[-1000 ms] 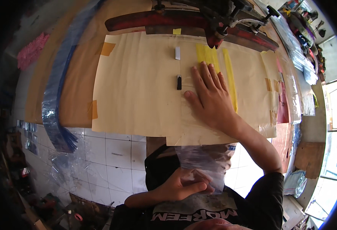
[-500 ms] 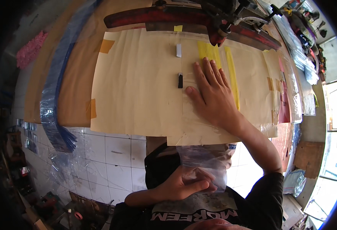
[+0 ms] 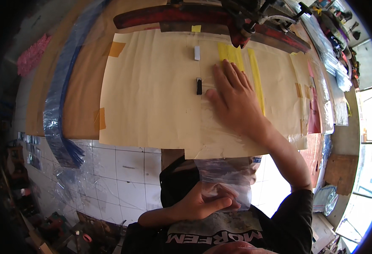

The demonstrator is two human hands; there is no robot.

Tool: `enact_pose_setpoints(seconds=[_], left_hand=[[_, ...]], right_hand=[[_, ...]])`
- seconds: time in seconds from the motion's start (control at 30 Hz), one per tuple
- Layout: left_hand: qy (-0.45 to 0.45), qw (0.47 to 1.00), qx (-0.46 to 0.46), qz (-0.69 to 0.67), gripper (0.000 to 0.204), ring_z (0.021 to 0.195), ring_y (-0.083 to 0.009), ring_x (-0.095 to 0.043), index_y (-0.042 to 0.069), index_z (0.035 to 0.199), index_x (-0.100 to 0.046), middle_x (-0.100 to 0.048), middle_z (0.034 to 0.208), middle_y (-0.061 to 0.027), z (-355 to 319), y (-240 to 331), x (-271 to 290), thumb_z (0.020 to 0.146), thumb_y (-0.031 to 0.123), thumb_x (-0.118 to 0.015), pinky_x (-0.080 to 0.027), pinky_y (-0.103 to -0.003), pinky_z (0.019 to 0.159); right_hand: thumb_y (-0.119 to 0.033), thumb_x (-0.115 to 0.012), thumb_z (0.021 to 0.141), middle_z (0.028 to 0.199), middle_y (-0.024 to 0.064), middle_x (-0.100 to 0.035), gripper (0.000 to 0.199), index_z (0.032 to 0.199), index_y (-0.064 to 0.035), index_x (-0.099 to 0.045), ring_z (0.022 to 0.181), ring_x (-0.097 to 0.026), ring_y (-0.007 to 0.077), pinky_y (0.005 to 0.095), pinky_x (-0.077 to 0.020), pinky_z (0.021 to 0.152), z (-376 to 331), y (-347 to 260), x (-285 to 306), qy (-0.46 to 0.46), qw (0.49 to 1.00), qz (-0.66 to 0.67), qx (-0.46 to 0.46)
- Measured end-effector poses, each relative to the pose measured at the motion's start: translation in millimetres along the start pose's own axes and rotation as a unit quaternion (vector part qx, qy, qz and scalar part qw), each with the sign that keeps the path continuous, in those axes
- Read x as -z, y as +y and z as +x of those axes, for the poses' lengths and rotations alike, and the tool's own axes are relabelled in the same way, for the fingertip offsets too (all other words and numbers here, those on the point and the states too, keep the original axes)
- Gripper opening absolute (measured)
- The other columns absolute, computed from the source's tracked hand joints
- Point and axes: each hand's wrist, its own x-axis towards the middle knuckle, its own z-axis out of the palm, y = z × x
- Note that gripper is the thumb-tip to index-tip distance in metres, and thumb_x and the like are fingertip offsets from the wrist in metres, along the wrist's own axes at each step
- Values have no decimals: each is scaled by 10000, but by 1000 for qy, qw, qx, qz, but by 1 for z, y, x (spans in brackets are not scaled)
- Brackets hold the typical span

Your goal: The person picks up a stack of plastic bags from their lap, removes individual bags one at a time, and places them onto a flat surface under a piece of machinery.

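Observation:
My right hand [image 3: 241, 103] lies palm down on the tan paper sheet [image 3: 148, 93], its fingers stretched out and pointing away from me. The fingertips rest by a wide yellow strip [image 3: 229, 52]; a narrower yellow strip [image 3: 257, 82] runs along the right of the hand. Left of the thumb, a small black piece [image 3: 199, 86] and a small white piece [image 3: 197, 53] sit on the paper. Close to my body, my left hand [image 3: 213, 201] is closed on clear plastic film [image 3: 226, 175], which hangs below the table edge. Part of those fingers shows through the film.
Across the far side of the paper stands a red metal bar [image 3: 173, 17] with black clamp parts [image 3: 247, 27]. A long stack of blue-edged plastic strips [image 3: 54, 110] drapes over the table's left side. More clear plastic [image 3: 328, 55] lies at the far right. White floor tiles [image 3: 129, 169] show below.
My right hand has shifted very slightly, its fingers a little more bent and blurred. My left hand keeps its hold on the plastic film. The whole view has tilted a touch.

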Motion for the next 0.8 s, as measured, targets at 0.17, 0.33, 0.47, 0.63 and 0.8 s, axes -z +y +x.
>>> enact_pose_setpoints(seconds=[0.17, 0.33, 0.47, 0.63, 0.8], left_hand=[[9, 1000, -2, -17, 193, 1048, -251, -650, -54, 1128, -586, -645, 1096, -164, 0, -4, 1, 941, -31, -547, -537, -374, 948], [18, 1000, 7, -15, 176, 1043, -254, -650, -63, 1094, -615, -600, 1139, -146, -1, -5, 1, 927, -40, -563, -548, -382, 943], [12, 1000, -3, -19, 178, 1049, -256, -648, -68, 1095, -611, -591, 1138, -141, -3, -6, 1, 927, -42, -560, -549, -388, 948], [9, 1000, -13, -17, 178, 1058, -264, -645, -68, 1099, -602, -592, 1138, -144, -7, -9, 4, 928, -44, -555, -547, -399, 951], [11, 1000, 1, -23, 197, 1065, -270, -642, -60, 1124, -582, -612, 1125, -149, -9, -8, 3, 929, -43, -554, -543, -405, 957]], right_hand=[[-310, -566, 908, 1252, 282, -494, 524, 1280, 51, -487, 1190, -459, 440, 467, -376, 1029, 22, 26, -4, 20, 999, 50, -5], [-457, -601, 865, 1323, 251, -474, 632, 1312, -26, -489, 1256, -416, 437, 478, -323, 1078, 50, 50, -24, 9, 998, 23, -56], [-463, -578, 903, 1336, 213, -499, 567, 1327, -93, -504, 1282, -412, 408, 457, -311, 1095, 60, 58, -27, 26, 998, -15, -61], [-661, -438, 882, 1515, 239, -297, 710, 1455, -241, -413, 1438, -195, 397, 490, -96, 1182, 62, 58, -32, -28, 995, -55, -75], [-658, -418, 895, 1511, 240, -306, 696, 1455, -245, -417, 1440, -189, 398, 490, -100, 1177, 61, 53, -33, -22, 995, -56, -77]])
